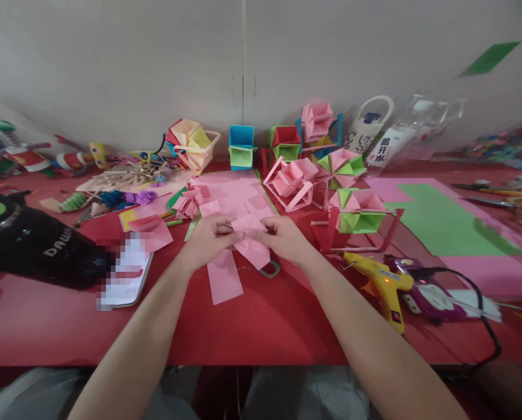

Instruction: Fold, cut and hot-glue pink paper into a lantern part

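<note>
Between my two hands is a pink sheet of folding paper (254, 252), creased and held just above the red table (270, 326). My left hand (211, 239) pinches its left side with thumb and fingers. On the right side, my right hand (287, 236) grips it the same way, the thumbs nearly meeting in the middle. Under my left hand a pink paper strip (225, 280) lies flat. A scissors handle (270, 269) peeks out beneath the held sheet. Behind my hands are larger pink sheets (235, 189) and a cluster of folded pink pieces (191, 201).
A yellow glue gun (381, 286) with a lit orange light rests beside a purple power strip (436, 300), its black cable looping rightward. Folded paper wheels on stands (359, 213) line the back. Left are a phone (129, 274) and black tumbler (42, 239). Green paper (445, 219) lies right.
</note>
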The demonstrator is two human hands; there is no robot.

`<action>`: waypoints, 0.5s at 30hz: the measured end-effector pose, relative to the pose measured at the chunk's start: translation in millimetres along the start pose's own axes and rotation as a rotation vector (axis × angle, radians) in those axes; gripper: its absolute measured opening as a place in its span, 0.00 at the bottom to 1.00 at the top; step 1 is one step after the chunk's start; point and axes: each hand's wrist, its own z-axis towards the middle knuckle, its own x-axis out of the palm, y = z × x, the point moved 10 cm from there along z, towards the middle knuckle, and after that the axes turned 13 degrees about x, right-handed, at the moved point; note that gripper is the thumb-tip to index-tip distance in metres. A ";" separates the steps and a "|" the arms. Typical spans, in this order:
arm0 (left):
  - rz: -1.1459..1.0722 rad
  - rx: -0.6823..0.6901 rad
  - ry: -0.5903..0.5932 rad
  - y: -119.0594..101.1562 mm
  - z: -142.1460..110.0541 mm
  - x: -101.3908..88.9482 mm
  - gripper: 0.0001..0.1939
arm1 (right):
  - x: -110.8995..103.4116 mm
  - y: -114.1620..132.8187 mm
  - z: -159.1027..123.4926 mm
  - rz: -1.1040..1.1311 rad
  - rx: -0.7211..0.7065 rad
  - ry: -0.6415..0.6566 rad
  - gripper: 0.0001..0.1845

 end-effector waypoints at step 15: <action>0.165 0.117 -0.131 -10.5 4.8 -11.2 0.23 | 5.9 0.5 -1.7 0.105 0.030 0.075 0.23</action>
